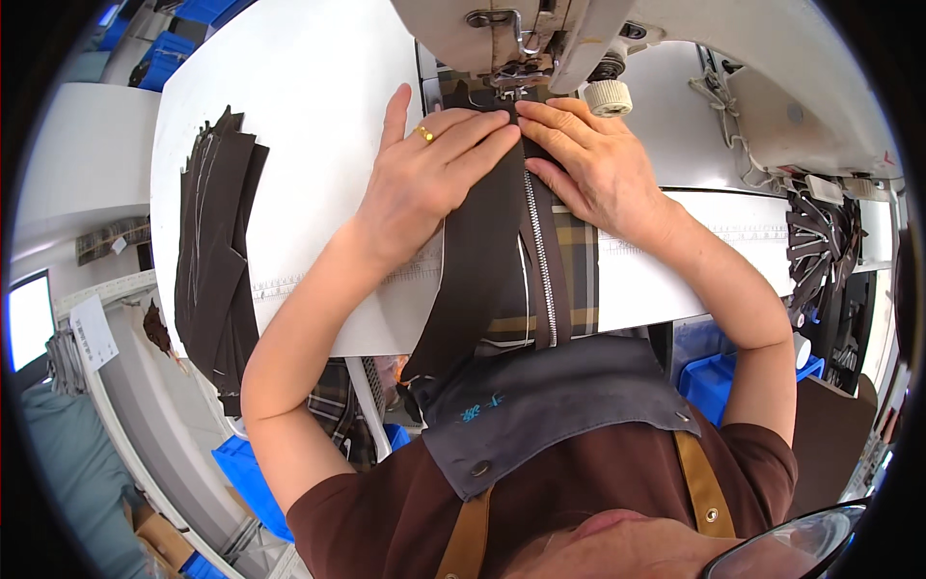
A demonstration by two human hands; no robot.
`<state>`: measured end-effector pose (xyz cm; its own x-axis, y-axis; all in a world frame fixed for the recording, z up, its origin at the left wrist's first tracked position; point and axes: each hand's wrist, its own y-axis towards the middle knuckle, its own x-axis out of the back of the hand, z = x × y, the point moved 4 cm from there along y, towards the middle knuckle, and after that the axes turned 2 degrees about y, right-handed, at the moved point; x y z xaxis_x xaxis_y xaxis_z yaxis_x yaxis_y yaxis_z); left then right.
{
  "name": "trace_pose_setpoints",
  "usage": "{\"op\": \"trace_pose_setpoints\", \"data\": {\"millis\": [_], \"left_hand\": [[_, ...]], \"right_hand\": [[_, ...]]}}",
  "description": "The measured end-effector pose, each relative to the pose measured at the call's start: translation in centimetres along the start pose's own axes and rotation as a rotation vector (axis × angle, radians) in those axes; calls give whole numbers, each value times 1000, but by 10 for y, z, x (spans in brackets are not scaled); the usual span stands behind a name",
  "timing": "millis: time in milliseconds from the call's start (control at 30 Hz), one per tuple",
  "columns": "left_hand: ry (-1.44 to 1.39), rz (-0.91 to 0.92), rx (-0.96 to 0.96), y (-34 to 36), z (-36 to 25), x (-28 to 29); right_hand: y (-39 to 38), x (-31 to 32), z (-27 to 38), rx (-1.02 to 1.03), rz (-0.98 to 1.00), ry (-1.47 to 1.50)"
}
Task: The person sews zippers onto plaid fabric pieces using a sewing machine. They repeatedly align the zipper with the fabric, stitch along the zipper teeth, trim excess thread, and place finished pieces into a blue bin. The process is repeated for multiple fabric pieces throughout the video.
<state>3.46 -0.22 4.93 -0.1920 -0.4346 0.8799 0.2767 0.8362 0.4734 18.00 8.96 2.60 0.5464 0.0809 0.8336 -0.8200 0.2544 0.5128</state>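
My left hand (pixel 429 174), with a gold ring, lies flat on a dark brown fabric strip (pixel 477 261), fingers pointing toward the presser foot (pixel 511 77) of a sewing machine. My right hand (pixel 588 159) presses the same piece from the right, fingertips meeting the left hand's just below the needle. A silver zipper (pixel 542 261) runs down the brown piece, with plaid fabric (pixel 574 261) beside and under it. The work hangs off the front edge of the white machine table (pixel 309 116).
A stack of dark brown cut pieces (pixel 217 241) lies on the table's left side. The sewing machine head (pixel 540 29) arches over the top. Blue bins (pixel 719 372) stand below on both sides, and a rack of dark strips (pixel 820 241) hangs at the right.
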Motion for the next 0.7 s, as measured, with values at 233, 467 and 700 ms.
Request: {"op": "trace_pose_setpoints", "data": {"millis": [233, 467, 700], "left_hand": [[-22, 5, 10, 1, 9, -23], [-109, 34, 130, 0, 8, -27], [-79, 48, 170, 0, 10, -27]], "right_hand": [[0, 0, -1, -10, -9, 12], [-1, 2, -1, -28, 6, 26], [-1, 2, -2, -29, -14, 46]]}}
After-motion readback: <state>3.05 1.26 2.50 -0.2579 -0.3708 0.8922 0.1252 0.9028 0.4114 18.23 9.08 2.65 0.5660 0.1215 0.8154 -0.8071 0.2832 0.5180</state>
